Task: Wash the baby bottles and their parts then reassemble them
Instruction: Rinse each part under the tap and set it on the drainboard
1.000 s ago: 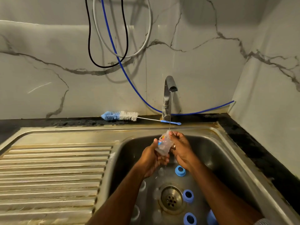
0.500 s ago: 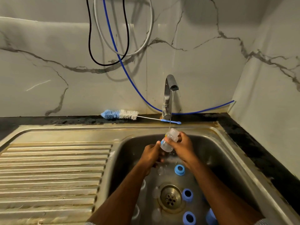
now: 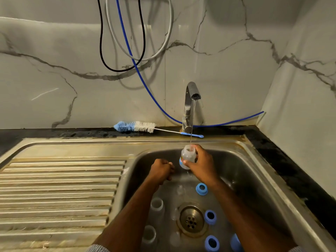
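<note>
Head view records a person standing at a steel sink [image 3: 258, 179] with both forearms reaching into the basin. Right hand [image 3: 201, 165] has its grip wrapped around a clear baby bottle [image 3: 187, 157], thumb on the near side and fingers behind, holding it roughly upright with the open mouth directly under the tap [image 3: 190, 102]. A thin stream of water [image 3: 192, 122] runs from the spout into the bottle's mouth. A small coloured print shows on the bottle's lower left side. Left hand [image 3: 161, 170] sits just beside the bottle, apart from it, fingers curled into a closed grip with nothing held. On the basin floor, four blue collar rings [image 3: 201, 188] lie around the drain [image 3: 191, 220]: one above it and three to its right and lower right, the last partly hidden by the right forearm. Two clear bottle bodies [image 3: 156, 206] stand left of the drain, partly covered by the left forearm. Several small clear parts lie near the drain, too faint to identify. A blue-and-white bottle brush [image 3: 135, 126] lies on the dark desk [image 3: 283, 160] behind the sink, its handle end passing in front of the tap base. A ribbed drainboard [image 3: 58, 188] extends to the left. Blue, black and white hoses [image 3: 138, 70] hang against the marble wall.
</note>
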